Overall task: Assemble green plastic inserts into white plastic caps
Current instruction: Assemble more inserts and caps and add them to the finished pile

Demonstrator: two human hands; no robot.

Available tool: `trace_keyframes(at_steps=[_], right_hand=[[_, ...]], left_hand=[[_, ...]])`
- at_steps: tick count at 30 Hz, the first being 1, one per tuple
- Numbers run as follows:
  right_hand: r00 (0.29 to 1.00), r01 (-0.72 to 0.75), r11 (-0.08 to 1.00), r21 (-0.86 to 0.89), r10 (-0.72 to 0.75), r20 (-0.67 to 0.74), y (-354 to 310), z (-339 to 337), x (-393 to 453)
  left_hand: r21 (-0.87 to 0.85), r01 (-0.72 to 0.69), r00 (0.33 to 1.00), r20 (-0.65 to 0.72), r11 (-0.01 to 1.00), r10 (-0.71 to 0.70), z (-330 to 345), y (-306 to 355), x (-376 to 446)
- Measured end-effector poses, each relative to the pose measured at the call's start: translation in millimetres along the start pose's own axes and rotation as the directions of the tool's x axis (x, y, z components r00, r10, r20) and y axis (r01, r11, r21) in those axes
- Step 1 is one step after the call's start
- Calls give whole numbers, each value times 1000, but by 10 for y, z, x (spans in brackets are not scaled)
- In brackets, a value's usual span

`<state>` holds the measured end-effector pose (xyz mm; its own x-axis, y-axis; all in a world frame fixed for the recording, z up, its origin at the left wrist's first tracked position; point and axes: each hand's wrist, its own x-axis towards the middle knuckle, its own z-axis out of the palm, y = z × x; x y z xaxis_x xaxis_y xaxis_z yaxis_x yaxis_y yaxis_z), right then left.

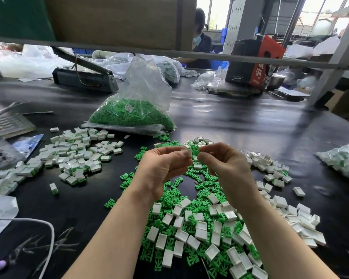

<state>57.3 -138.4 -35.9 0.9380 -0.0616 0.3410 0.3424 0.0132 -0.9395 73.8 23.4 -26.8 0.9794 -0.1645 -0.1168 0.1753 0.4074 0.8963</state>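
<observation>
Above the middle of the black desk (240, 125), the left hand (161, 168) pinched a white cap (187, 152) between thumb and forefinger tips. The right hand (224, 160) met it fingertip to fingertip, its fingers (205, 152) pressed together; whether they held an insert could not be told. Loose green inserts (206, 186) and caps lay beneath, toward the near edge.

Single head-worn view, forward and down, close over the black table (240, 125).

A black table (240, 121) carries loose green inserts (206, 186) mixed with white caps (201, 232). Assembled caps (75, 156) lie left, beside a clear bag of inserts (131, 113).
</observation>
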Motion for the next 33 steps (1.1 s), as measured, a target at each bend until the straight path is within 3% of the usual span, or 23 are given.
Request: trace_keyframes(at_steps=[11, 16, 19, 24, 29, 33], right_hand=[[998, 38, 991, -127, -31, 61, -28, -25, -6], [996, -15, 988, -150, 28, 84, -27, -37, -5], [981, -63, 957, -284, 111, 158, -9, -59, -1], [957, 47, 836, -547, 120, 265, 16, -70, 7], [937, 138, 786, -603, 93, 336, 25, -119, 12], [932, 134, 772, -621, 114, 343, 62, -123, 11]], left_hand=[[103, -45, 999, 26, 994, 43, 10, -11, -25], [199, -102, 994, 58, 975, 92, 4, 10, -30], [262, -132, 991, 67, 956, 119, 2, 19, -39], [479, -158, 987, 70, 863, 142, 7, -36, -19], [651, -187, 981, 161, 736, 107, -28, -54, -3], [653, -218, 973, 201, 725, 113, -34, -31, -10]])
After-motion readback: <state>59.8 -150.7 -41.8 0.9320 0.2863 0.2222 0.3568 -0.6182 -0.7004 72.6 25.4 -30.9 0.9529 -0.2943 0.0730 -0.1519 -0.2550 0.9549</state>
